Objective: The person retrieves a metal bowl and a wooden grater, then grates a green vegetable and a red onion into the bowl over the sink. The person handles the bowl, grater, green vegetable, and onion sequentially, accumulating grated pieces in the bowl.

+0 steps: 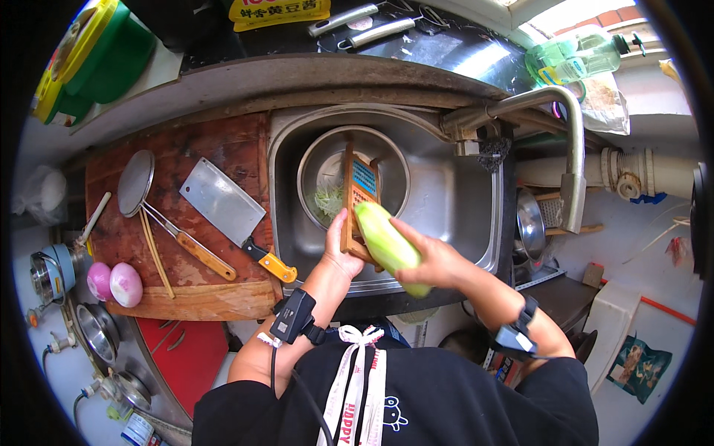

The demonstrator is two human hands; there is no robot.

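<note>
My left hand (343, 250) grips the lower end of a wooden-framed grater (347, 195), which leans into a round stainless steel bowl (404, 161) in the sink. In my right hand (427, 253) is a peeled, pale green gourd-like vegetable (385, 240), its upper end against or close over the grater's face; exact contact cannot be told. Pale green shreds (329, 199) lie in the bowl, left of the grater. The grater has a blue panel and an orange panel with holes. Part of its lower end is hidden by the vegetable.
Left of the sink (435, 203), a wooden board (223, 150) bears a cleaver (223, 200), a strainer (136, 181), chopsticks (156, 251) and two onions (126, 284). The faucet (574, 145) arches over the right side. Peelers (385, 33) and a green bottle (580, 56) stand or lie behind.
</note>
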